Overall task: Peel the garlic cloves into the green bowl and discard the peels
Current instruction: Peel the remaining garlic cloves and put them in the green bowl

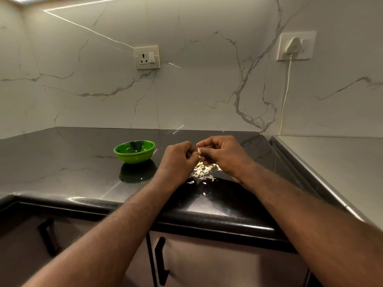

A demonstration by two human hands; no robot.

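A small green bowl point(134, 151) stands on the dark glossy counter point(62, 162), left of my hands. My left hand point(180, 157) and my right hand point(222, 154) meet above the counter, fingers curled, and pinch a pale garlic clove point(199, 151) between them. Only a sliver of the clove shows between the fingertips. A scatter of pale garlic peels point(204, 171) lies on the counter right under my hands. I cannot make out what lies inside the bowl.
A marble-patterned wall rises behind the counter with a socket point(146, 57) and a plugged-in white cable point(287, 94). A raised lighter counter point(335, 160) runs along the right. Cabinet doors with black handles point(160, 262) sit below the front edge.
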